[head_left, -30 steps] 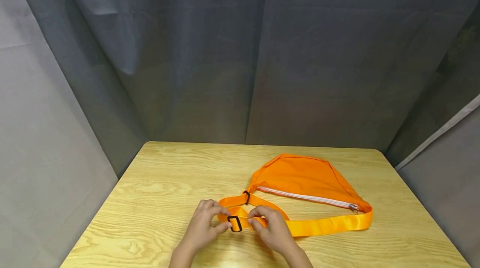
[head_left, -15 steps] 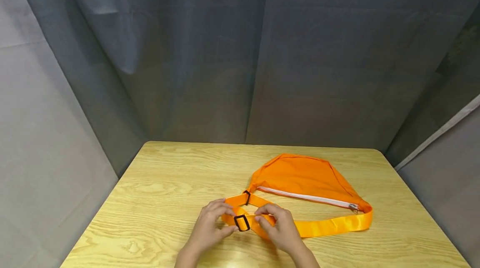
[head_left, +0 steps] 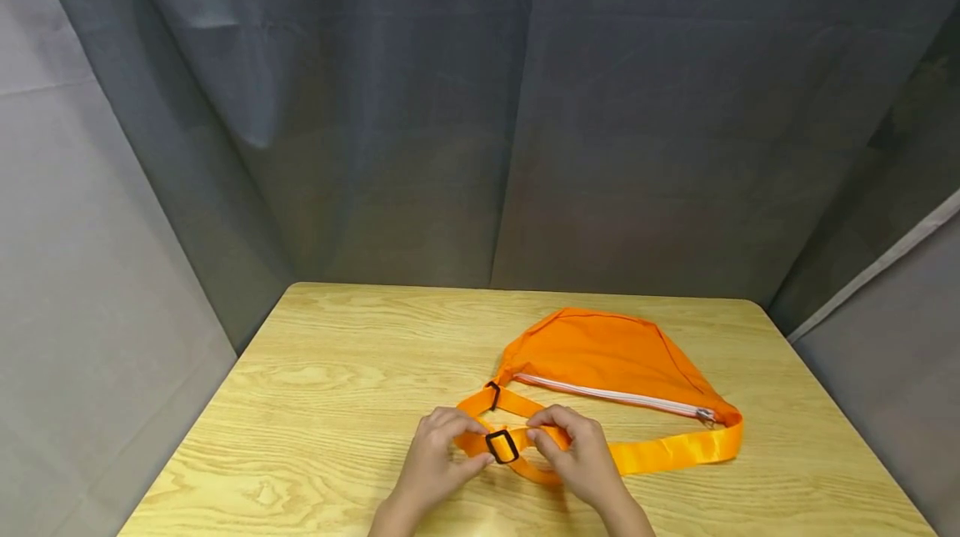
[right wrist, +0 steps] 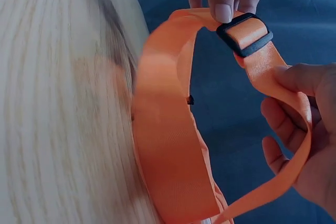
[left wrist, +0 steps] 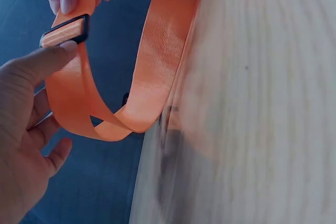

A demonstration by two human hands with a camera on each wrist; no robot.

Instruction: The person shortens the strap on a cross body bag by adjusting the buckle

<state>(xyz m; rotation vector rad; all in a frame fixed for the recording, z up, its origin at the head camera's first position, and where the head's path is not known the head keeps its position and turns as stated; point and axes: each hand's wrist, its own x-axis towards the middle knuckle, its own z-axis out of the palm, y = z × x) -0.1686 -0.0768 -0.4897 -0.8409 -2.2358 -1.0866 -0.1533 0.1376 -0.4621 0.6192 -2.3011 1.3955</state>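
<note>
An orange waist bag (head_left: 607, 358) with a white zipper lies on the table, its orange strap (head_left: 660, 455) looped toward me. My left hand (head_left: 437, 458) pinches the black slide buckle (head_left: 502, 446) on the strap, thumb on its near edge in the left wrist view. Just right of the buckle, my right hand (head_left: 581, 454) pinches the strap between thumb and fingers. In the right wrist view the webbing (right wrist: 265, 69) runs from the buckle through that hand and bends down in a loop. A smaller black ring (head_left: 492, 396) joins the strap to the bag's left corner.
The wood-grain table (head_left: 300, 404) extends to both sides of the bag. Dark grey curtains (head_left: 390, 145) hang behind its far edge, with lighter grey panels (head_left: 90, 270) at the left and right.
Both hands have shifted right, carrying the buckle and the held strap along. The strap loop by the buckle has changed shape, while the bag body has stayed in place.
</note>
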